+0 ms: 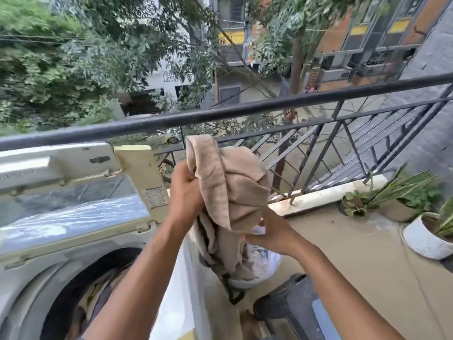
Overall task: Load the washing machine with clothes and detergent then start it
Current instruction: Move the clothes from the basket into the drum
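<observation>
Outdoor balcony, daylight, no hard shadows. Floor (355, 244) tan/beige, smooth, w/ a white raised curb (326, 196) along the edge. Black metal railing (245, 111) runs across the frame; thick round top rail, thinner diagonal bars below on the right. Grey textured wall (431, 69) at far right. Two potted plants in the right corner: beige pot (394, 212) w/ long striped leaves, just beside a white ribbed pot (421, 244). Dark plastic stool (289, 305) at the bottom, on the floor. Beyond the railing: dense green trees (73, 57), street below, white bldg w/ partly hidden lettering, and an orange-brick bldg (343, 35) w/ grey-framed windows and yellow panels.
</observation>
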The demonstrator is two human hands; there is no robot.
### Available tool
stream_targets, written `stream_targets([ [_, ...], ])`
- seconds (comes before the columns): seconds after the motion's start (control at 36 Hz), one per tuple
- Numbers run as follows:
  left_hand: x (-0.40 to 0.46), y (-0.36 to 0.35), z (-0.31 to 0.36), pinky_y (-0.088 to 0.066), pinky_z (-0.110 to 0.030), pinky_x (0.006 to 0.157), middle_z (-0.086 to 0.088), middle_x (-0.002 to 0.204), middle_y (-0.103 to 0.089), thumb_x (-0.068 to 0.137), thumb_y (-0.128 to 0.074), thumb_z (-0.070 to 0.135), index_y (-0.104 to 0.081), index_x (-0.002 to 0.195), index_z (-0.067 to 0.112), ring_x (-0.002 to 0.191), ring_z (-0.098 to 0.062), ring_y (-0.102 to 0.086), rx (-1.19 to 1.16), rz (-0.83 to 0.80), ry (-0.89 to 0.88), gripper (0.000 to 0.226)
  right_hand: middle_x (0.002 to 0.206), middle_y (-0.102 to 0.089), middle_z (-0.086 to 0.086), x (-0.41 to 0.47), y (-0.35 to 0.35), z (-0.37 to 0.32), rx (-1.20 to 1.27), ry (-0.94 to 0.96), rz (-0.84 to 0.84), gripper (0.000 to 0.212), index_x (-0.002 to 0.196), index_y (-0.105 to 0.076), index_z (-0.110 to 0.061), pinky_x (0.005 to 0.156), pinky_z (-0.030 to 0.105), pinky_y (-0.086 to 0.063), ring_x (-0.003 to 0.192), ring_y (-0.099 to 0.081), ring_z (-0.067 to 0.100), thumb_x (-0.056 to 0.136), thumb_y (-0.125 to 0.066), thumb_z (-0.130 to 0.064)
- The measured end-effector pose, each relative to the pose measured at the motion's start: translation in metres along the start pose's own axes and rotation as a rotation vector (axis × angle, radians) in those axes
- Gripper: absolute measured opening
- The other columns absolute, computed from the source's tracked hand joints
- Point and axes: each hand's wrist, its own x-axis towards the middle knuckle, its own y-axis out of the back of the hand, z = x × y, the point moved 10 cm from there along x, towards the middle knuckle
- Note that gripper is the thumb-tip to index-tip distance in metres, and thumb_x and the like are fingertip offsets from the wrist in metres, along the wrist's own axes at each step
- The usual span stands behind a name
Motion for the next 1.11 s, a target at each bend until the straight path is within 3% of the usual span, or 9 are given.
stream_targets([
  [0.17, 0.007, -0.007, 0.033, -0.054, -0.021, 0.061, 0.014, 0.069, -0.069, 0.094, -0.070, 0.007, -0.068, 0.076, 0.014, 0.068, 0.003, -0.061, -0.063, 0.104, -0.032, 0.020, 0.124, -0.067, -0.011, 0.051, -0.058, 0.082, -0.076, -0.129, -0.126, 0.098, 0.136, -0.059, -0.027, 0.096, 0.026, -0.051, 0.121, -0.061, 0.009, 0.052, -0.084, -0.069],
  [0.28, 0.011, -0.002, 0.040, -0.049, -0.011, 0.058, 0.023, 0.060, -0.065, 0.101, -0.061, -0.004, -0.067, 0.069, 0.023, 0.060, 0.011, -0.058, -0.052, 0.184, -0.040, 0.042, 0.129, -0.067, -0.005, 0.071, -0.069, 0.094, -0.171, -0.109, -0.077, 0.067, 0.141, -0.056, -0.025, 0.101, 0.042, -0.052, 0.121, -0.063, 0.021, 0.081, -0.075, -0.048],
  [0.36, 0.016, 0.014, 0.040, -0.051, -0.012, 0.061, 0.024, 0.063, -0.067, 0.101, -0.063, -0.001, -0.074, 0.069, 0.030, 0.064, 0.010, -0.059, -0.024, 0.242, -0.054, 0.046, 0.119, -0.072, 0.005, 0.081, -0.052, 0.101, -0.298, -0.121, 0.011, 0.033, 0.129, -0.067, -0.019, 0.094, 0.042, -0.053, 0.114, -0.067, 0.030, 0.097, -0.060, -0.024],
  [0.53, 0.019, 0.040, 0.038, -0.055, -0.019, 0.062, 0.015, 0.071, -0.073, 0.089, -0.064, 0.013, -0.074, 0.072, 0.026, 0.068, 0.003, -0.064, 0.097, 0.198, -0.105, 0.023, 0.087, -0.070, 0.008, 0.087, 0.031, 0.079, -0.229, -0.145, 0.190, 0.015, 0.074, -0.060, -0.025, 0.066, 0.038, -0.047, 0.089, -0.067, 0.037, 0.080, -0.047, -0.030],
  [0.75, -0.001, 0.061, -0.037, -0.057, -0.029, 0.069, 0.015, 0.086, -0.080, 0.090, -0.079, 0.026, -0.077, 0.090, 0.028, 0.079, 0.003, -0.071, 0.369, 0.270, 0.205, 0.003, 0.079, -0.076, -0.001, 0.087, 0.119, -0.013, 0.177, 0.096, 0.364, 0.029, 0.087, -0.071, -0.012, 0.068, 0.033, -0.053, 0.077, -0.063, 0.013, 0.091, -0.050, 0.007],
  [0.83, -0.008, 0.042, -0.048, -0.053, -0.013, 0.070, 0.020, 0.096, -0.079, 0.089, -0.081, 0.022, -0.074, 0.110, 0.026, 0.089, 0.008, -0.072, 0.295, 0.190, 0.253, 0.022, 0.090, -0.080, 0.003, 0.075, 0.124, -0.058, 0.350, 0.203, 0.355, 0.038, 0.094, -0.076, -0.013, 0.072, 0.029, -0.055, 0.081, -0.067, 0.009, 0.092, -0.047, 0.011],
  [0.94, -0.014, 0.009, -0.053, -0.049, -0.016, 0.105, 0.022, 0.143, -0.061, 0.074, -0.081, 0.043, -0.036, 0.157, 0.032, 0.130, 0.007, -0.058, 0.209, -0.155, 0.288, 0.095, 0.090, -0.075, 0.017, 0.058, 0.120, -0.107, 0.508, 0.341, 0.348, 0.019, 0.093, -0.071, -0.003, 0.072, 0.038, -0.053, 0.083, -0.062, 0.017, 0.095, -0.053, 0.001],
  [1.03, -0.021, -0.006, -0.053, -0.047, -0.018, 0.110, 0.017, 0.147, -0.054, 0.063, -0.087, 0.046, -0.034, 0.152, 0.039, 0.133, 0.001, -0.056, 0.306, -0.321, 0.292, 0.104, 0.085, -0.069, 0.010, 0.043, 0.105, -0.140, 0.629, 0.419, 0.277, 0.014, 0.092, -0.071, 0.001, 0.071, 0.036, -0.052, 0.081, -0.060, 0.016, 0.091, -0.061, -0.009],
  [1.11, -0.012, -0.018, -0.042, -0.052, -0.023, 0.100, -0.008, 0.120, -0.066, 0.060, -0.086, 0.073, -0.056, 0.129, 0.000, 0.116, -0.012, -0.054, 0.268, -0.236, 0.239, 0.105, 0.097, -0.078, 0.003, 0.026, 0.078, -0.172, 0.631, 0.491, 0.115, 0.014, 0.103, -0.077, -0.010, 0.078, 0.030, -0.058, 0.089, -0.071, 0.015, 0.096, -0.066, -0.015],
])
